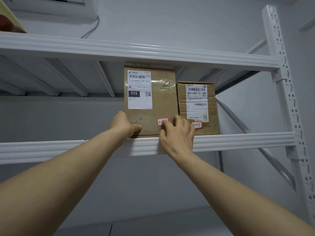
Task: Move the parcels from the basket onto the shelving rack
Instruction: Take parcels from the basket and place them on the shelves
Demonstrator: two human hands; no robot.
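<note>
Cardboard box (162, 103), tall and brown, stands upright on the middle shelf (238, 141) of a white metal rack, its base at the shelf's front lip and its top close under the upper shelf (153, 51). The person's left hand (123, 124) grips the lower left corner, thumb flat on the front face and fingers wrapped out of sight round the side. The right hand (177, 133) sits at the lower right corner with fingers bent and thumb against the front, partly covering a red-edged tag (162, 121); whether it grips the box or only steadies it cannot be told. A white shipping label (139, 90) fills the upper left of the face.

Just beside it to the right stands a second box (197, 106), shorter and creased, with its own label and a red-edged tag (196, 124) marked 3-1-7. The two look to be touching or nearly so; the right hand hides the gap.

Judged from this, one parcel is shelved and another is at the point of being set in place, needing only release or a last nudge back. Most of the shelf to the left lies bare. The basket is out of view, so how many parcels remain is unknown. A slotted upright (286, 82) frames the right edge.
</note>
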